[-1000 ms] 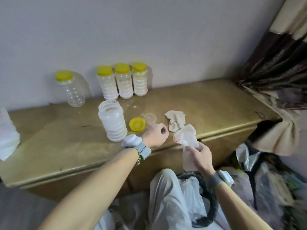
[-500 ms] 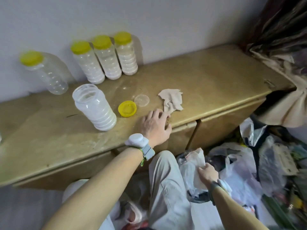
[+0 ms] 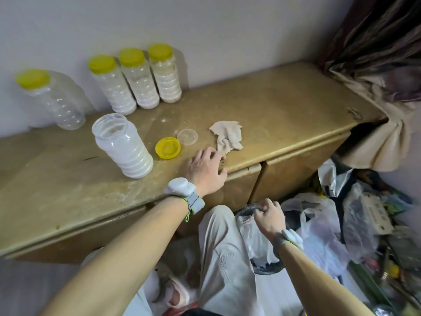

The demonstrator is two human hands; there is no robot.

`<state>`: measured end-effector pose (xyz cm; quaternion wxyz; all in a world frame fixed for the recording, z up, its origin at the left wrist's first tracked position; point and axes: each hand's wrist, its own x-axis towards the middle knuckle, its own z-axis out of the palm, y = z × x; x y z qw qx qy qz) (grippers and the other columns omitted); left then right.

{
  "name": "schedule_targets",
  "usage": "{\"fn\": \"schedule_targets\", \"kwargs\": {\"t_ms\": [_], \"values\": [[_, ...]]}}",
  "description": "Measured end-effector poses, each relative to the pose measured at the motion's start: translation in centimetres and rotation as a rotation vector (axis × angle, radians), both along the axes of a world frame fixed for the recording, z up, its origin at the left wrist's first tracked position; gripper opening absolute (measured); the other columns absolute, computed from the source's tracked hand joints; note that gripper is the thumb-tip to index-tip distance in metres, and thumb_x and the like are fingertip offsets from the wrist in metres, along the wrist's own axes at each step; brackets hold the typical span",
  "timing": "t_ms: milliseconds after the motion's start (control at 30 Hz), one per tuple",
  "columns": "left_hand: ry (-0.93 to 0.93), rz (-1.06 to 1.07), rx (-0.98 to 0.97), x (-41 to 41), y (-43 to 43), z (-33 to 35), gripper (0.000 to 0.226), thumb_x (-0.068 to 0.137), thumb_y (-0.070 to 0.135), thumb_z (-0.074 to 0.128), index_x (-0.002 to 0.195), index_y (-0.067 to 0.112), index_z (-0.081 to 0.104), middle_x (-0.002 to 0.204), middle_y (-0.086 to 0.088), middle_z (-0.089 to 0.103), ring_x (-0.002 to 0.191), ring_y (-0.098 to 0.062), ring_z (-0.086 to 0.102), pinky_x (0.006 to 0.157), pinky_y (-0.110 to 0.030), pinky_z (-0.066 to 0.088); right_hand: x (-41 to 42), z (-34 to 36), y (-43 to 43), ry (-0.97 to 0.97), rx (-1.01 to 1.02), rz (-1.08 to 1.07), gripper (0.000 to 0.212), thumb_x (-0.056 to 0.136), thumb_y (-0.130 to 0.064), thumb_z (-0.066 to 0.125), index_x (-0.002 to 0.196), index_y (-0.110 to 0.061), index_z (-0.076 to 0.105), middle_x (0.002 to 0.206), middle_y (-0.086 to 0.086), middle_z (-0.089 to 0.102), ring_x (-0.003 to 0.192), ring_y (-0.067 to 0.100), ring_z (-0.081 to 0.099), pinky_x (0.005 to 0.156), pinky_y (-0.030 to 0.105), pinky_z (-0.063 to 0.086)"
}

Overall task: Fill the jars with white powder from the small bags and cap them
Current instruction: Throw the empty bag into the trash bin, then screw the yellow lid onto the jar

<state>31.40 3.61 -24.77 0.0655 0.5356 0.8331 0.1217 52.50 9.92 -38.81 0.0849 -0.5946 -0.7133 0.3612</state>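
My right hand (image 3: 268, 218) has dropped to the black bin (image 3: 270, 270), its fingers (image 3: 264, 205) curled round the rim beside the emptied small bag (image 3: 250, 231) lying inside, while my left hand (image 3: 206, 172) rests with fingers spread on the counter (image 3: 273, 115) at the cloth's (image 3: 227, 135) edge, near the yellow cap (image 3: 168, 148) and the open, powder-filled jar (image 3: 124, 147).

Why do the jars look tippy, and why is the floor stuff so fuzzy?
Head view: the wide-angle lens bends the picture, so the capped jars and the open jar seem to lean; the plastic bags at lower right look blurred near the edge.
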Motion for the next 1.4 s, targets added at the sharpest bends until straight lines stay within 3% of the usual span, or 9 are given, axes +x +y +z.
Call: {"fn": "schedule_targets", "kwargs": {"t_ms": [167, 333, 467, 667, 833, 967, 1167, 1300, 1400], "values": [[-0.098, -0.029, 0.002, -0.8, -0.2, 2.5, 0.029, 0.096, 0.033, 0.054, 0.123, 0.025, 0.057, 0.126, 0.001, 0.053, 0.118, -0.024, 0.05, 0.092, -0.036, 0.042, -3.2, 5.8, 0.5, 0.22, 0.33, 0.21, 0.01, 0.079, -0.031, 0.059, 0.073, -0.023, 0.059, 0.065, -0.009, 0.049, 0.065, 0.016, 0.051, 0.063, 0.032, 0.044], [-0.025, -0.025, 0.102, -3.0, -1.0, 6.1, 0.026, 0.094, 0.032, 0.055, 0.119, 0.027, 0.06, 0.121, -0.001, 0.057, 0.119, -0.025, 0.052, 0.093, -0.035, 0.043, -8.2, 12.1, 0.3, 0.342, 0.504, 0.404, 0.02, 0.076, -0.042, 0.053, 0.068, -0.024, 0.05, 0.053, -0.015, 0.043, 0.056, 0.01, 0.041, 0.055, 0.027, 0.032], [0.044, 0.004, 0.157, -6.3, -2.4, 9.8, 0.026, 0.094, 0.034, 0.054, 0.119, 0.028, 0.06, 0.123, 0.001, 0.056, 0.12, -0.022, 0.049, 0.094, -0.036, 0.04, -13.8, 16.6, -0.1, 0.326, 0.462, 0.479, 0.019, 0.078, -0.04, 0.053, 0.081, -0.024, 0.061, 0.06, -0.01, 0.055, 0.065, 0.014, 0.051, 0.06, 0.029, 0.04], [0.116, 0.118, 0.156, -11.9, -5.8, 14.3, 0.027, 0.094, 0.037, 0.055, 0.119, 0.029, 0.06, 0.127, -0.001, 0.058, 0.123, -0.024, 0.048, 0.097, -0.039, 0.04, -20.7, 21.0, 0.7, 0.028, 0.412, 0.644, 0.02, 0.087, -0.035, 0.054, 0.102, -0.025, 0.063, 0.095, -0.001, 0.069, 0.092, 0.023, 0.061, 0.076, 0.03, 0.046], [0.044, 0.238, 0.107, -14.8, -9.2, 15.0, 0.035, 0.092, 0.049, 0.056, 0.122, 0.031, 0.058, 0.133, 0.0, 0.055, 0.126, -0.024, 0.046, 0.098, -0.038, 0.038, -24.9, 21.7, 2.2, -0.201, 0.279, 0.717, 0.05, 0.087, -0.038, 0.054, 0.136, -0.033, 0.045, 0.127, 0.006, 0.053, 0.116, 0.032, 0.055, 0.096, 0.041, 0.048], [-0.119, 0.295, 0.111, -15.5, -11.4, 14.2, 0.06, 0.084, 0.065, 0.061, 0.132, 0.031, 0.048, 0.14, 0.004, 0.048, 0.129, -0.021, 0.045, 0.098, -0.038, 0.041, -25.8, 20.7, 3.0, -0.452, 0.255, 0.788, 0.051, 0.094, -0.035, 0.051, 0.144, -0.036, 0.04, 0.145, 0.011, 0.037, 0.126, 0.041, 0.048, 0.102, 0.044, 0.045], [-0.382, 0.356, 0.302, -14.8, -12.8, 12.0, 0.093, 0.071, 0.052, 0.083, 0.146, 0.034, 0.033, 0.144, 0.005, 0.047, 0.128, -0.019, 0.049, 0.097, -0.03, 0.039, -26.5, 18.1, 4.7, -0.491, 0.159, 0.747, 0.063, 0.069, -0.052, 0.051, 0.131, -0.038, 0.053, 0.135, 0.009, 0.051, 0.122, 0.032, 0.052, 0.103, 0.042, 0.045], [-0.554, 0.486, 0.528, -13.4, -12.8, 10.4, 0.1, 0.065, 0.044, 0.09, 0.144, 0.04, 0.029, 0.12, 0.011, 0.052, 0.108, -0.011, 0.051, 0.09, -0.025, 0.037, -26.1, 18.7, 3.9, -0.437, 0.16, 0.7, 0.059, 0.081, -0.04, 0.064, 0.137, -0.027, 0.049, 0.136, 0.014, 0.042, 0.123, 0.038, 0.051, 0.105, 0.042, 0.044], [-0.592, 0.548, 0.596, -12.6, -12.7, 9.1, 0.104, 0.063, 0.04, 0.093, 0.144, 0.036, 0.029, 0.117, 0.013, 0.051, 0.109, -0.012, 0.051, 0.091, -0.025, 0.038, -26.6, 18.8, 3.7, -0.41, 0.134, 0.637, 0.066, 0.08, -0.038, 0.066, 0.138, -0.015, 0.044, 0.14, 0.016, 0.038, 0.127, 0.04, 0.048, 0.106, 0.044, 0.042]]}}
